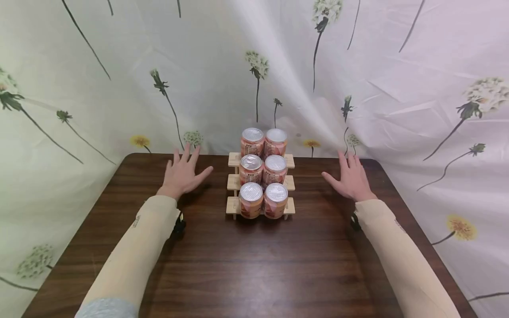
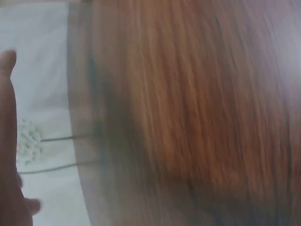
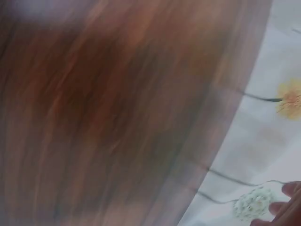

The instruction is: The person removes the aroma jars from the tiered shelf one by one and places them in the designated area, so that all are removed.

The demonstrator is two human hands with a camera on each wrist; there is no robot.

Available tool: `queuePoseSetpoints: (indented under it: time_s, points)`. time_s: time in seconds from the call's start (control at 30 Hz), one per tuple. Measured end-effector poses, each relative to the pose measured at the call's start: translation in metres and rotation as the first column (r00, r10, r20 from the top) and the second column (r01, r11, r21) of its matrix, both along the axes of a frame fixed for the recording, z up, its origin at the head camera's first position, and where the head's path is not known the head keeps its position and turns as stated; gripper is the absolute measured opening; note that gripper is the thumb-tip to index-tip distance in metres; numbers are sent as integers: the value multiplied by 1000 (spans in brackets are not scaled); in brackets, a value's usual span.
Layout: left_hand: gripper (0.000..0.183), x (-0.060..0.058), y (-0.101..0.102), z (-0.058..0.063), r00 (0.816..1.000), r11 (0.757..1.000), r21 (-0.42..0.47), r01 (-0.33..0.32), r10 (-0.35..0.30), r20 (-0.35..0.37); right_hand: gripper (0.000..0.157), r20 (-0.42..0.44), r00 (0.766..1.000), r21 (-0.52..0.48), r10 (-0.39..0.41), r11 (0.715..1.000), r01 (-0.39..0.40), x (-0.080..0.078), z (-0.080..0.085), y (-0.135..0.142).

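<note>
A three-tier pale wooden rack (image 1: 233,182) stands at the far middle of the table, with two cans on each step. The cans have silver ridged lids and orange-pink labels; one front can (image 1: 251,207) is on the lowest step at left, another front can (image 1: 275,207) beside it. To the left of the rack my left hand (image 1: 183,174) is spread, fingers straight and thumb toward the rack, holding nothing. My right hand (image 1: 351,180) is likewise spread on the rack's right, apart from it and bare of any object. Only parts of the left fingers (image 2: 8,117) and right fingers (image 3: 287,207) enter the wrist views.
The dark wood-grain table (image 1: 262,274) has rounded far corners. Behind and beside it hangs a pale curtain (image 1: 207,88) printed with dandelions, close against the table's far edge. Each wrist wears a dark device, the left wrist device (image 1: 180,224) showing most.
</note>
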State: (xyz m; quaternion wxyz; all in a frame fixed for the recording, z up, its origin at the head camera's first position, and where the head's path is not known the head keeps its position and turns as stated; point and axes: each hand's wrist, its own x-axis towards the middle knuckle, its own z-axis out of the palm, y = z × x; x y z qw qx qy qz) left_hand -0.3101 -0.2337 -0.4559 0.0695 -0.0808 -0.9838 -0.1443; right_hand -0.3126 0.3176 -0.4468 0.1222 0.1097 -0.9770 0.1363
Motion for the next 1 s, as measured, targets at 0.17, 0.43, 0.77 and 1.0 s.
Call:
queuePoseSetpoints:
  time_s: [0.17, 0.43, 0.77, 1.0]
  points:
    - [88, 6, 18, 6, 997, 960, 273, 59, -72, 39, 93, 61, 992, -191, 114, 976, -101, 1, 12, -22]
    - [65, 15, 51, 4, 985, 794, 594, 132, -174, 13, 86, 73, 964, -296, 255, 929, -223, 2, 38, -70]
    - [54, 34, 65, -13, 951, 542, 829, 138, -306, 42, 80, 44, 931, -443, 361, 843, -306, 2, 73, -115]
    - [47, 38, 70, -21, 947, 541, 825, 165, -321, 21, 80, 57, 896, -552, 440, 762, -339, -3, 85, -137]
